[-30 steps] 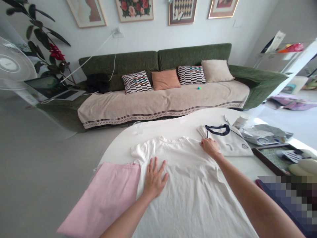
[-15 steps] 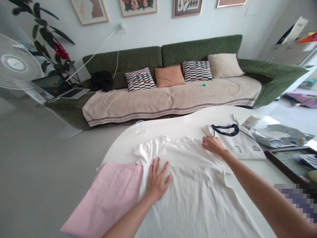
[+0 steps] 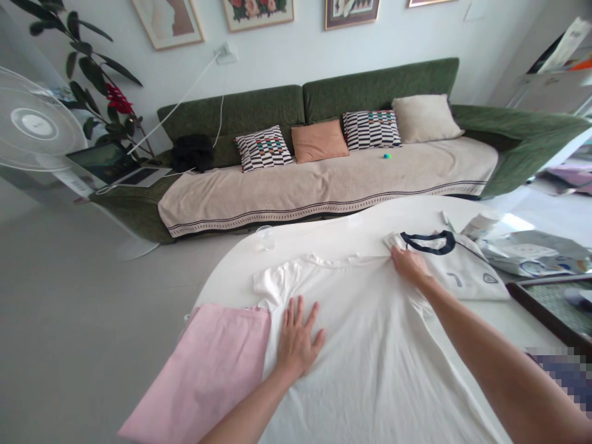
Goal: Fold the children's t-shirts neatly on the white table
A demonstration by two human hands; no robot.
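A white T-shirt (image 3: 356, 333) lies spread on the white table with its neckline towards the far side. Flat on its left chest rests my left hand (image 3: 298, 342), fingers spread. My right hand (image 3: 409, 265) is closed on the shirt's right shoulder, and the cloth is drawn taut towards it. To the left, folded pink cloth (image 3: 208, 364) hangs partly over the table's edge and touches the shirt's side. Just beyond my right hand is a folded white shirt with a navy collar (image 3: 467, 271). The T-shirt's right sleeve is partly hidden under my right forearm.
A clear cup (image 3: 265, 238) stands near the table's far left edge. Plastic packaging (image 3: 531, 250), a pen (image 3: 445, 217) and a dark-rimmed tray (image 3: 536, 308) lie on the right. Behind the table is a green sofa (image 3: 259, 111); a fan (image 3: 34, 123) stands at left.
My right hand has pulled the T-shirt's shoulder outward to the right, and wrinkles across the chest have smoothed. My left hand stays flat on the shirt. The view has shifted slightly.
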